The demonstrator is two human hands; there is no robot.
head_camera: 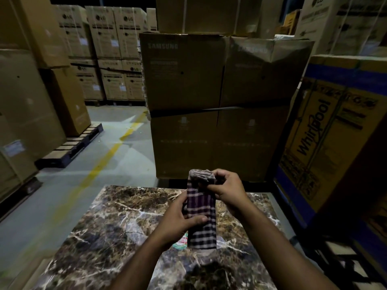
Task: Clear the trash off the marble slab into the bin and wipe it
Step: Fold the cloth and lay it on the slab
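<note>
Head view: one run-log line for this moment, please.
stage: cloth prep | left hand: grip on checked cloth | right hand: grip on cloth top | wrapper on marble slab | bin: unseen

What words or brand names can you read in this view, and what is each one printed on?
"SAMSUNG": tall brown cardboard box straight ahead, faintly.
"SAMSUNG": adjoining dented brown box, blurred, only just legible.
"LG": stacked tan cartons at the far left, on several.
"LG": pale carton at top right.
"Whirlpool": yellow and blue carton at right.
Finer print on the boxes and the small wrapper on the marble slab: unreadable.
</note>
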